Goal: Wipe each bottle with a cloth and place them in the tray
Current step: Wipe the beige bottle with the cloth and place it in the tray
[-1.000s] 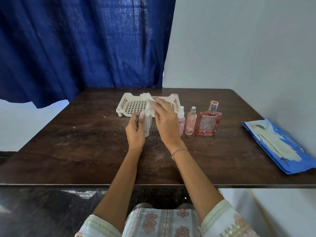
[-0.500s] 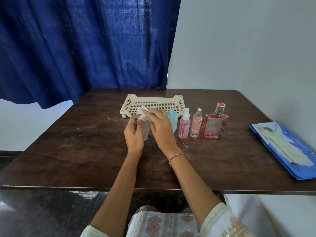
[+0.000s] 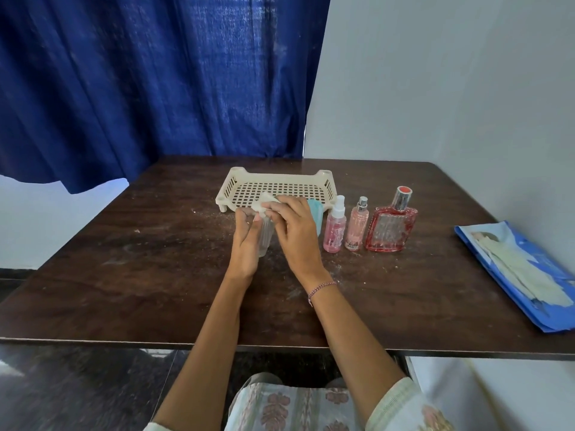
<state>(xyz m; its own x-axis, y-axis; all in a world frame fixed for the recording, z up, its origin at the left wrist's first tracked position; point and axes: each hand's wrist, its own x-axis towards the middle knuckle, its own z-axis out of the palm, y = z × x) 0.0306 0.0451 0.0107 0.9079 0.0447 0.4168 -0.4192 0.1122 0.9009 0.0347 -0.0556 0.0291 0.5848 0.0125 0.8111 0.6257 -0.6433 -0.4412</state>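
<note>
Seated, the person extends the left forearm [image 3: 214, 325] and right forearm [image 3: 351, 331] forward, hands almost touching. The left hand [image 3: 245, 244], its back to the camera, curls round a clear bottle [image 3: 266, 241]. The right hand [image 3: 297, 234] arches over the top, its bent fingers [image 3: 281, 209] pinching a white cloth [image 3: 264, 204]. A thin bracelet [image 3: 322, 287] circles the right wrist.

On the surface [image 3: 124, 290], the tray [image 3: 323, 181] sits at 12 o'clock, three bottles [image 3: 357, 225] stand in a row at 2 o'clock, and a packet [image 3: 522, 269] lies at 4 o'clock.
</note>
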